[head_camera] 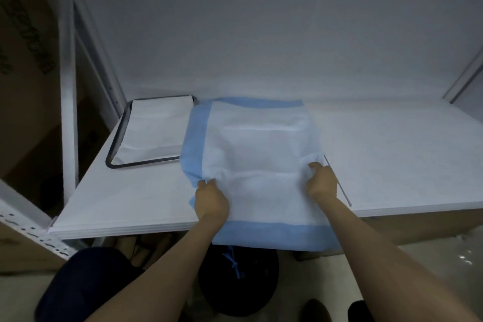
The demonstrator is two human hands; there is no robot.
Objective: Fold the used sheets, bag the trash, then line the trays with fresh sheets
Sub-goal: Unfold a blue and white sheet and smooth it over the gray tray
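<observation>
Pinching the blue-bordered sheet at mid-frame, the left hand and right hand each grip a side edge, probably to pull it taut and square it. An already lined tray sits centre-left, just beside it, with the tied trash bag below

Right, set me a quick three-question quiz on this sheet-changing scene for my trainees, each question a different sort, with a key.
1. True or false: the left hand and the right hand both grip the blue-bordered sheet.
2. The tray lies: A) left of that sheet; B) right of it; C) on the floor.
3. Fill in: the tie on the dark bag below the shelf is ____.
Key: 1 true; 2 A; 3 blue.
</observation>
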